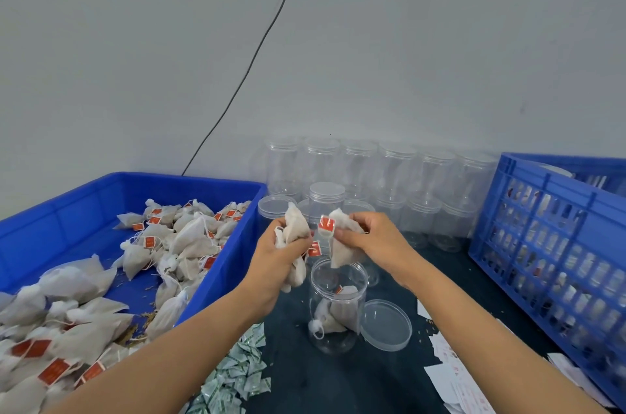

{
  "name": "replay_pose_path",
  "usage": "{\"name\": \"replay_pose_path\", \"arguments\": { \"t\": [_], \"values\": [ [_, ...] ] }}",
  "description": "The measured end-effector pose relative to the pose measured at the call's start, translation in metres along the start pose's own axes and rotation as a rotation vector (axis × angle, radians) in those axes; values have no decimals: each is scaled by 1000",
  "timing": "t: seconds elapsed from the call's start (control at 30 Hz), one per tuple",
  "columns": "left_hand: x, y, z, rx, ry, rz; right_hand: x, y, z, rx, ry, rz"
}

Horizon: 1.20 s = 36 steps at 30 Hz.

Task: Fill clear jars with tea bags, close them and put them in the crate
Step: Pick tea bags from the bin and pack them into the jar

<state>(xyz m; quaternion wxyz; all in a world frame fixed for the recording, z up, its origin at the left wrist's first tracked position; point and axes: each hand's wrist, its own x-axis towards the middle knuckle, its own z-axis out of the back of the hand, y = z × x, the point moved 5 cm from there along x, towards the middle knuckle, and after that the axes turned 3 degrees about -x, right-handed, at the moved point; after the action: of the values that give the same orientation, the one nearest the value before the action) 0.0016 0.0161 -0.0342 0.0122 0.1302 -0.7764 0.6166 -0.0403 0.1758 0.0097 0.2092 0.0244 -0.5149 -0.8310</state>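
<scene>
An open clear jar (335, 332) stands on the dark table in front of me with a few tea bags lying at its bottom. Its clear lid (386, 325) lies flat just to its right. My left hand (274, 261) grips a bunch of white tea bags (294, 227) above and left of the jar mouth. My right hand (376, 237) holds a single tea bag (340, 251) with a red tag, its lower tip hanging just over the jar opening.
A blue bin (237, 244) full of tea bags sits at the left. A blue slatted crate (548, 210) holding filled jars stands at the right. Several empty lidded jars (393, 173) line the wall. Small green-white sachets (237, 376) and paper labels (450, 376) lie near the front.
</scene>
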Motion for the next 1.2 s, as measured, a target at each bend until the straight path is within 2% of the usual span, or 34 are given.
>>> {"name": "replay_pose_path", "arguments": {
  "t": [0.1,0.23,0.3,0.37,0.47,0.6,0.67,0.8,0.9,0.97,1.2],
  "values": [
    [5,6,4,-15,-44,35,0,-3,4,-114,-72,36],
    [5,9,3,-31,-44,62,-3,-11,-2,-494,45,40],
    [3,9,1,-44,-19,67,-4,-14,-5,-554,81,60],
    [2,10,-1,-27,12,77,-3,-6,-5,-458,12,101],
    [0,11,-5,41,76,84,-4,13,-13,-48,7,82],
    [-4,9,-10,106,160,65,-5,29,-30,-199,121,141],
    [-6,6,-13,100,192,59,-3,30,-29,-222,58,149],
    [-8,2,-14,2,211,99,0,25,-14,-93,-112,115],
    [-7,1,-12,-85,173,155,1,16,3,82,-220,46],
    [-6,2,-10,-176,135,209,1,14,15,127,-235,36],
    [1,8,3,-593,-99,405,1,3,15,-90,-75,74]
  ]
}}
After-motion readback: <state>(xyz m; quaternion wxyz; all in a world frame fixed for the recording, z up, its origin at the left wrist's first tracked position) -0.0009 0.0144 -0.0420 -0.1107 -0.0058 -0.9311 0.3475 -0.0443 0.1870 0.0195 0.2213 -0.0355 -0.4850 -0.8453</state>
